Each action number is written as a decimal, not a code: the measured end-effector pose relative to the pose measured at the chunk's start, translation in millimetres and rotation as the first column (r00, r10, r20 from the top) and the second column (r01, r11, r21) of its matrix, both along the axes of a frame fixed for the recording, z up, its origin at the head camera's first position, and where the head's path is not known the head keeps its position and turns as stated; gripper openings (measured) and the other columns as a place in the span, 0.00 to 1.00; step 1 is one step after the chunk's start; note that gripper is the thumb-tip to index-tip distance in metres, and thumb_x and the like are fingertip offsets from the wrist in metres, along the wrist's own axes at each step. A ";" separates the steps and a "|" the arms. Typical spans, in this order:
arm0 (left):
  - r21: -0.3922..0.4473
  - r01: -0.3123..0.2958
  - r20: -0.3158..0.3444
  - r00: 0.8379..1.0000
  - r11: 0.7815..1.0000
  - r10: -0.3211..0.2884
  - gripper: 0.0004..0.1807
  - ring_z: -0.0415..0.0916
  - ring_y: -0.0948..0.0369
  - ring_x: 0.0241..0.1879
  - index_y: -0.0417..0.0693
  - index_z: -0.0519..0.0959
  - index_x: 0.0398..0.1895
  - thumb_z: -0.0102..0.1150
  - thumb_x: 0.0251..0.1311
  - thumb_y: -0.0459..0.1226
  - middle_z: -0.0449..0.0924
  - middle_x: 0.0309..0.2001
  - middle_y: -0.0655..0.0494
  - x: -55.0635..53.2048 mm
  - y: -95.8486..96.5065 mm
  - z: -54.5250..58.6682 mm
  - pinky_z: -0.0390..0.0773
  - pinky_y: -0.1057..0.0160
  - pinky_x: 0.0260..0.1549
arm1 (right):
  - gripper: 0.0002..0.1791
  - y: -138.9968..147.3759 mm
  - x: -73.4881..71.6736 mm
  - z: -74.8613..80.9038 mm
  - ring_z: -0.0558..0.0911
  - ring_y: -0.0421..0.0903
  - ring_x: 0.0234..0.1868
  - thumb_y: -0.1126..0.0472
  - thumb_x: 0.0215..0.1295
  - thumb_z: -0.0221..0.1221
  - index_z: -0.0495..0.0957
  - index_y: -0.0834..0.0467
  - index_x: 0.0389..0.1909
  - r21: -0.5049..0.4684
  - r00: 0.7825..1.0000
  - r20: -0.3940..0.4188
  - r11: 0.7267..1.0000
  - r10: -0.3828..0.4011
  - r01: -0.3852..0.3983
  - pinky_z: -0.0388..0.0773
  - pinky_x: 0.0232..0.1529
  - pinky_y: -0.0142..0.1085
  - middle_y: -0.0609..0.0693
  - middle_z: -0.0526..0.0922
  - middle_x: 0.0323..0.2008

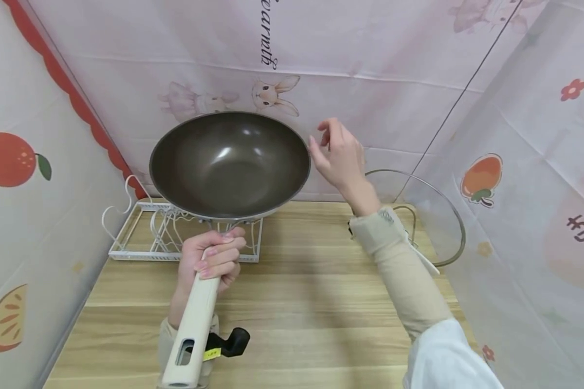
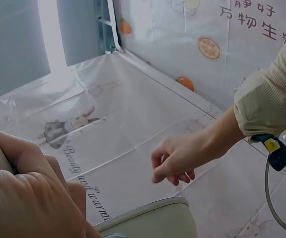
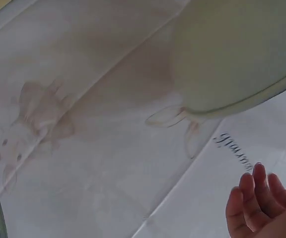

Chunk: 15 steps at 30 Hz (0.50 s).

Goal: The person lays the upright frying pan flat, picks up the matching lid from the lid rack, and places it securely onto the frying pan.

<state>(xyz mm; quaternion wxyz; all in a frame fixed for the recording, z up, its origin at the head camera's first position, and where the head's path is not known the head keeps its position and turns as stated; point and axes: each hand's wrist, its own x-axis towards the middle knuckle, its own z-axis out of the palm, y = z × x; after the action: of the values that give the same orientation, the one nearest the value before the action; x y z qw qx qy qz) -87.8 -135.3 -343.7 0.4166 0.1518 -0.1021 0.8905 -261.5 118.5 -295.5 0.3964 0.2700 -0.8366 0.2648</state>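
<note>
Nearest: cream handle (image 1: 194, 324) sits tail-end over the left wrist, close to the black wrist mount (image 1: 236, 344); a twist of that wrist could bring them into contact. Left hand (image 1: 214, 259) has fingers wrapped round the handle near the pan end and looks to carry the load alone. Wok (image 1: 229, 167) is up off the table (image 1: 292, 324), bowl facing the wearer; being front-heavy, it could roll or dip if that grip slackens. White rack (image 1: 185, 258) is below and behind; a dip could clip its wire loops, clearance can't be judged. Right hand (image 1: 342, 154) is half open, fingers loosely bent, nothing held, just beside the rim, so no backup. Glass lid (image 1: 462, 232) leans by the right sleeve (image 1: 404, 270); an elbow swing could tip it.
</note>
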 end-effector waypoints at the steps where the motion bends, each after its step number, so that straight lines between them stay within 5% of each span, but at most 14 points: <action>1: 0.001 0.001 0.002 1.000 1.000 -0.001 0.07 0.50 0.70 0.12 0.45 0.57 0.34 0.36 0.62 0.25 0.51 0.20 0.63 0.2 -0.6 0.8 0.66 0.71 0.11 | 0.15 0.7 -8.0 2.9 0.74 0.50 0.26 0.55 0.67 0.57 0.75 0.64 0.44 0.038 0.999 0.034 0.999 -0.012 0.011 0.72 0.23 0.41 0.54 0.78 0.29; 6: -0.005 -0.005 0.012 1.000 1.000 0.005 0.07 0.49 0.70 0.12 0.45 0.57 0.34 0.36 0.61 0.25 0.50 0.20 0.63 0.5 -2.0 4.0 0.66 0.71 0.11 | 0.21 -0.7 -42.1 9.8 0.76 0.54 0.37 0.49 0.70 0.55 0.74 0.64 0.48 0.267 0.963 0.258 0.964 -0.077 0.006 0.77 0.37 0.47 0.57 0.77 0.39; 12: -0.005 0.001 0.021 1.000 1.000 -0.001 0.07 0.49 0.70 0.12 0.45 0.57 0.34 0.36 0.61 0.25 0.50 0.19 0.63 -0.4 -3.4 6.4 0.67 0.71 0.11 | 0.25 -8.8 -68.2 9.6 0.74 0.50 0.43 0.40 0.71 0.50 0.72 0.60 0.49 0.351 0.829 0.548 0.929 -0.107 -0.112 0.76 0.43 0.46 0.57 0.75 0.44; 15: -0.016 0.004 0.035 0.999 1.000 -0.003 0.07 0.49 0.69 0.12 0.44 0.57 0.34 0.36 0.61 0.24 0.50 0.19 0.62 -0.4 -2.7 7.0 0.68 0.70 0.11 | 0.23 -11.0 -74.5 9.3 0.73 0.51 0.42 0.43 0.72 0.50 0.71 0.61 0.46 0.401 0.796 0.595 0.900 -0.114 -0.172 0.75 0.43 0.46 0.56 0.73 0.43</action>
<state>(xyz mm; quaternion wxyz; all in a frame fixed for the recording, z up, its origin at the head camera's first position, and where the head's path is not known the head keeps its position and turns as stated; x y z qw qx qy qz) -88.2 -137.9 -336.7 0.4176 0.1326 -0.1024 0.8931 -336.0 107.6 -286.2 0.0335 0.2658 -0.9518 0.1493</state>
